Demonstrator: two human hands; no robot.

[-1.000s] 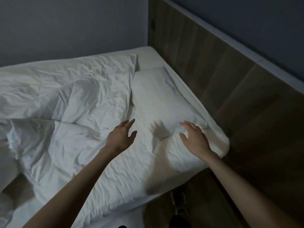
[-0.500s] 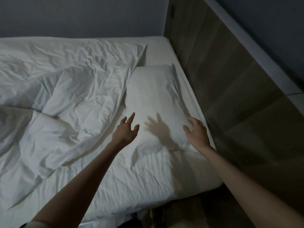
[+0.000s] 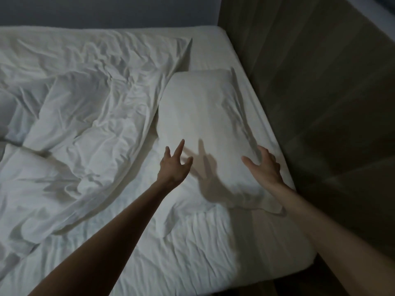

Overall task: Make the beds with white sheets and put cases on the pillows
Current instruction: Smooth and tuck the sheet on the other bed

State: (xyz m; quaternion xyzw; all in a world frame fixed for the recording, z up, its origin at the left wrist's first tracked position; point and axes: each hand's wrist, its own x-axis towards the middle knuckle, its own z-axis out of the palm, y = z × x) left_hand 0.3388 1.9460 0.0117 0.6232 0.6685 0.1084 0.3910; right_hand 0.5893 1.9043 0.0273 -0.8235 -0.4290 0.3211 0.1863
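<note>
A white cased pillow (image 3: 203,116) lies flat on the bed's white fitted sheet (image 3: 192,248), along the right side by the headboard. My left hand (image 3: 174,165) hovers over the pillow's near left edge, fingers spread, holding nothing. My right hand (image 3: 265,165) reaches over the pillow's near right corner, fingers apart; I cannot tell whether it touches the fabric. A crumpled white duvet (image 3: 81,124) covers the left of the bed, its edge against the pillow's left side.
A wooden headboard panel (image 3: 320,92) runs along the bed's right side. A dark wall (image 3: 106,11) stands behind the far edge. The floor shows at the bottom right corner. The room is dim.
Both hands have moved forward over the pillow's near end, and the fingers of my left hand have spread wider. My view has shifted closer over the bed.
</note>
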